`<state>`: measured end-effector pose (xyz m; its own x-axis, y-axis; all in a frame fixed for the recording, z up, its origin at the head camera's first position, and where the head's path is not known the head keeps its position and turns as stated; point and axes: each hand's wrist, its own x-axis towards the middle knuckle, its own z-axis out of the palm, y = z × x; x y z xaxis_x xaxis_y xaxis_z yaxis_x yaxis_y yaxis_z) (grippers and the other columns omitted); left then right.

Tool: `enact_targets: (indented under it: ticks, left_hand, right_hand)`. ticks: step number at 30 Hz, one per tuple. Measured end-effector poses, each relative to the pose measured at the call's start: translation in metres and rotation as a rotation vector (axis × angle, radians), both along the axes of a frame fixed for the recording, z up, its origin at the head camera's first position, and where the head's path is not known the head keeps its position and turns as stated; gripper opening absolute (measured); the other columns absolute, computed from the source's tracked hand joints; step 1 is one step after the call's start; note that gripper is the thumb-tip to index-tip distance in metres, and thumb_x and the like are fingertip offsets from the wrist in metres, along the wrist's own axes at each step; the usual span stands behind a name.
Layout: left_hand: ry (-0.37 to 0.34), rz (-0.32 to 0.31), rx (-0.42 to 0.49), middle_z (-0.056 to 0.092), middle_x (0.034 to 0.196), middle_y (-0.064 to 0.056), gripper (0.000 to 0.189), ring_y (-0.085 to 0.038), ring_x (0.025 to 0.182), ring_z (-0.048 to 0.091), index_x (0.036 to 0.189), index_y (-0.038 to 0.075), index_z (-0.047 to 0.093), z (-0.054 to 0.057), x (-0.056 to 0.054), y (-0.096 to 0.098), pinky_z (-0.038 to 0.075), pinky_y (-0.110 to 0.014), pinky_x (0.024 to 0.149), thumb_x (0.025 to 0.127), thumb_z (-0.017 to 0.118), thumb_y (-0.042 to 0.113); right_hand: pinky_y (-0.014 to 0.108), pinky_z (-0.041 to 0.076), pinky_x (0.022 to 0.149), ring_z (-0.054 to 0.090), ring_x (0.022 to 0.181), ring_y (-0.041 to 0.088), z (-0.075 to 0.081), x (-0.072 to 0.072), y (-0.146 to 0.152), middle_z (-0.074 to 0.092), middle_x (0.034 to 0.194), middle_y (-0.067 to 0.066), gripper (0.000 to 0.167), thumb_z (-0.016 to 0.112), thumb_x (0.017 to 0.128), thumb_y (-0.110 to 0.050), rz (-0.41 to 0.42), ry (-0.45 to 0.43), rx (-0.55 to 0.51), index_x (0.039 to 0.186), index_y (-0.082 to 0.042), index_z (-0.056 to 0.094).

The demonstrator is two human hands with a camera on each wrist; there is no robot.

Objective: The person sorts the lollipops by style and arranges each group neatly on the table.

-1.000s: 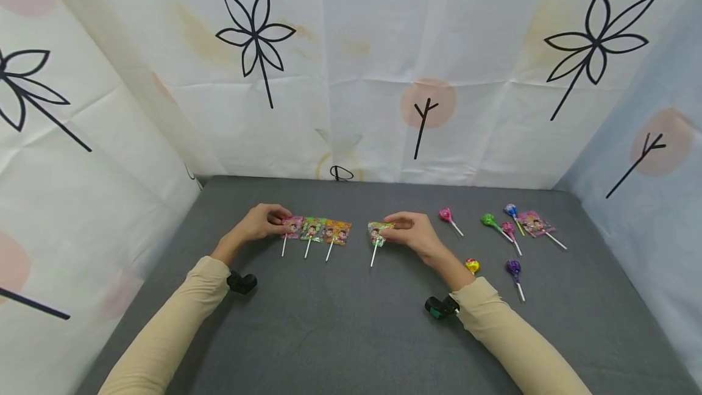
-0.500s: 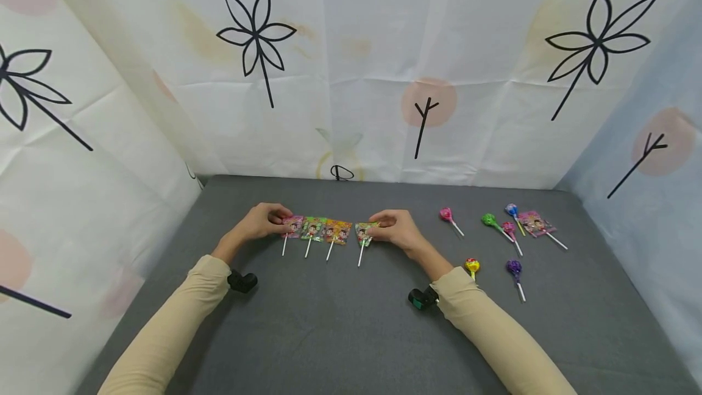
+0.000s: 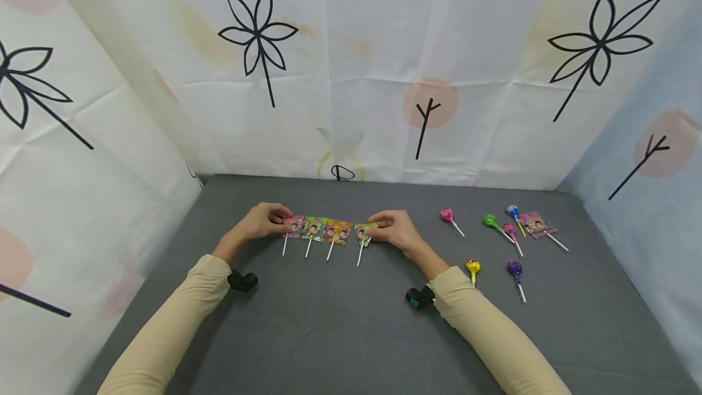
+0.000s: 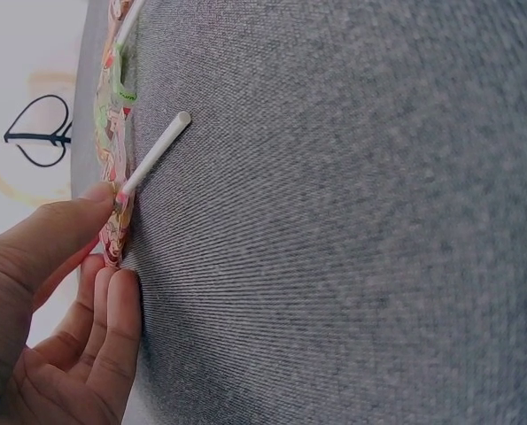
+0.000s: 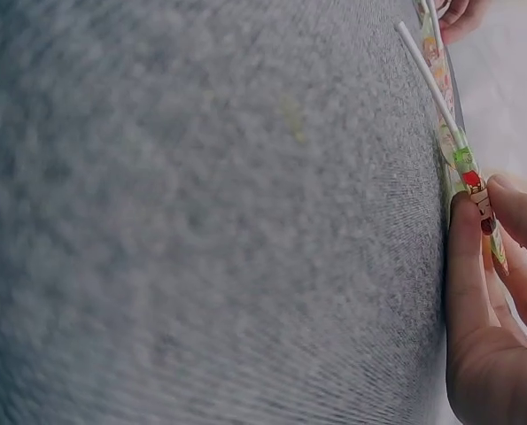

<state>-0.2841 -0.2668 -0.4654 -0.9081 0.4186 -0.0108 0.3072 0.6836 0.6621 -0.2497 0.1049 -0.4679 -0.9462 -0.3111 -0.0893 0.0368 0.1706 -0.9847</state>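
On the left of the grey table, my left hand (image 3: pixel 263 221) pinches the edge of a flat lollipop in a pink wrapper (image 3: pixel 294 227). Beside it, in a row with wrappers edge to edge, lie a lollipop in a green wrapper (image 3: pixel 314 228) and one in an orange wrapper (image 3: pixel 337 231). Their white sticks point toward me. A short gap to the right, my right hand (image 3: pixel 399 230) holds another green-wrapped lollipop (image 3: pixel 362 233) between thumb and fingers. Its white stick (image 5: pixel 430 81) shows in the right wrist view, slanting away from the fingers.
Over on the right lie round lollipops: a pink one (image 3: pixel 446 215), a green one (image 3: pixel 490 220), a blue one (image 3: pixel 512 210), a yellow one (image 3: pixel 473 266) and a purple one (image 3: pixel 514 268). A flat pink-wrapped lollipop (image 3: pixel 534 224) lies near the blue one. A patterned cloth (image 3: pixel 373 139) hangs behind the table.
My right hand has moved left with the green-wrapped lollipop, closer to the row, and has barely moved in the last half second. My left hand has stayed in place.
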Motion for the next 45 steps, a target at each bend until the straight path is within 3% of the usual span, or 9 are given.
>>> enact_targets:
  ticks: [13,18,27,45]
  left_hand:
    - [0.007,-0.009,0.004,0.068,0.109,-0.016,0.033,-0.032,0.101,0.067,0.116,-0.003,0.070,0.001,0.001,-0.001,0.051,-0.050,0.087,0.090,0.081,0.013]
    - [0.002,-0.007,0.000,0.068,0.110,-0.015,0.033,-0.031,0.102,0.067,0.117,-0.002,0.070,0.001,0.001,-0.001,0.051,-0.049,0.087,0.090,0.080,0.013]
    - [0.000,-0.008,0.001,0.068,0.109,-0.016,0.033,-0.033,0.101,0.067,0.117,-0.003,0.070,0.001,0.001,-0.001,0.052,-0.049,0.085,0.091,0.080,0.014]
    - [-0.022,0.015,-0.010,0.068,0.110,-0.015,0.034,-0.030,0.101,0.066,0.118,-0.002,0.070,0.000,-0.002,-0.001,0.051,-0.049,0.086,0.090,0.081,0.013]
  right_hand:
    - [0.034,0.050,0.066,0.065,0.079,0.025,0.000,-0.005,0.001,0.072,0.094,0.016,0.029,0.083,0.085,-0.005,-0.001,0.240,0.231,0.108,0.008,0.073]
    - [0.033,0.050,0.065,0.065,0.074,0.018,0.001,-0.006,0.000,0.073,0.094,0.011,0.024,0.084,0.084,-0.007,-0.013,0.246,0.286,0.104,0.004,0.075]
    - [0.033,0.049,0.066,0.063,0.078,0.022,0.004,-0.007,-0.002,0.072,0.092,0.008,0.021,0.085,0.084,-0.008,0.021,0.282,0.365,0.100,0.001,0.077]
    - [0.034,0.049,0.066,0.061,0.078,0.020,0.004,-0.010,-0.002,0.071,0.089,0.005,0.018,0.084,0.085,-0.009,0.034,0.272,0.405,0.100,0.000,0.078]
